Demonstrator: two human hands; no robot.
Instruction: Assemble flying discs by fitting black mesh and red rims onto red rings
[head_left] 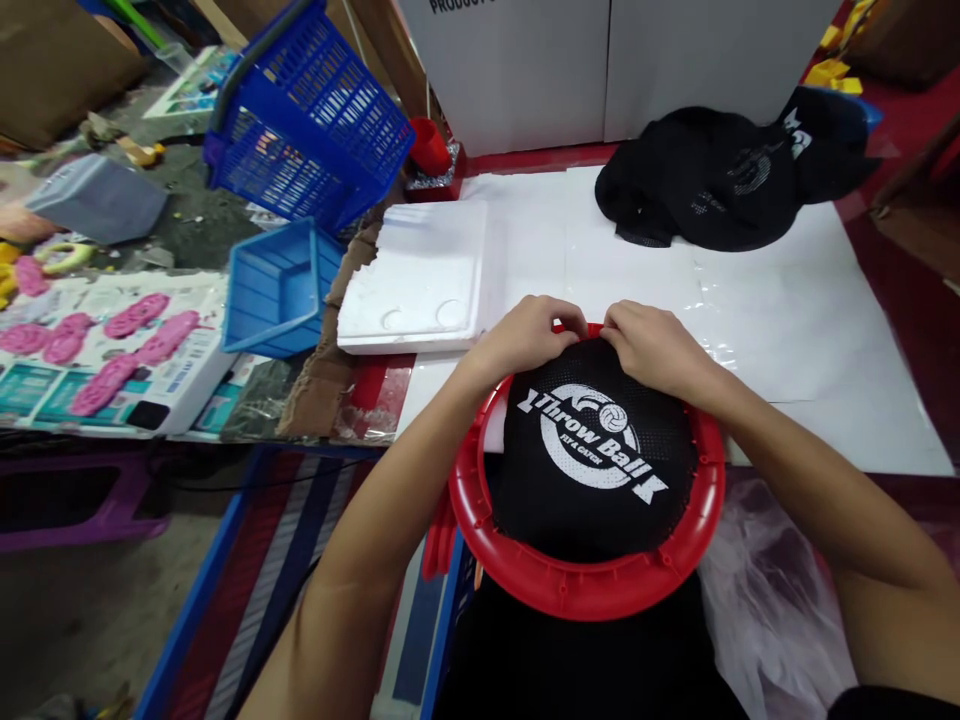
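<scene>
A red plastic ring (592, 590) lies tilted at the table's near edge, its lower side over my lap. Inside it sits a round black mesh fabric (577, 520) printed with white "Throw Ball" lettering. At the ring's far rim my left hand (534, 335) pinches the fabric's edge against the red plastic. Close beside it, my right hand (649, 340) grips the same edge with fingers bent. The fabric's left edge stands a little away from the ring. My fingers partly hide the far rim.
A pile of black printed fabrics (720, 180) lies at the back right of the white-covered table (787, 330). White foam (427, 270), a small blue basket (277, 285) and a tilted blue shopping basket (315, 120) stand left. A large white box (525, 70) is behind.
</scene>
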